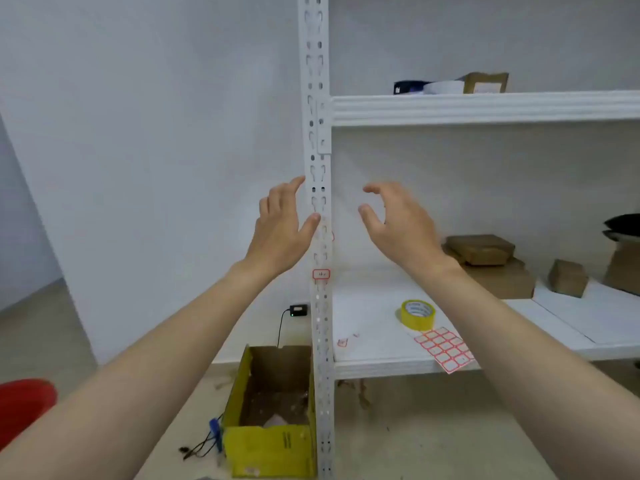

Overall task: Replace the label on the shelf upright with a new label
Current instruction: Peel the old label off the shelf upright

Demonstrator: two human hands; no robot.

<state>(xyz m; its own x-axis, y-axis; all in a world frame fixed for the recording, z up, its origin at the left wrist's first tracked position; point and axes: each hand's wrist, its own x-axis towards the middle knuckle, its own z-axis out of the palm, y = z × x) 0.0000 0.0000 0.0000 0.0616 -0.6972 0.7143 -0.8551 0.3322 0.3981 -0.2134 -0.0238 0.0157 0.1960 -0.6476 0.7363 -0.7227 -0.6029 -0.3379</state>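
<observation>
A white perforated shelf upright [317, 140] runs down the middle of the view. A small red-bordered label [321, 274] is stuck on it at about lower-shelf height. My left hand [282, 226] is raised just left of the upright, fingers spread, thumb tip touching the post above the label. My right hand [398, 220] hovers open to the right of the upright, holding nothing. A sheet of red-bordered blank labels [445, 348] lies at the front edge of the lower shelf [374, 367]. Two peeled label scraps [343, 342] lie on the shelf near the upright.
A yellow tape roll [417, 314] sits beside the label sheet. Cardboard boxes [485, 258] fill the shelf's back right. An open yellow box [273, 414] stands on the floor left of the upright, with a red bucket [24, 407] at far left and a plugged-in charger [298, 310].
</observation>
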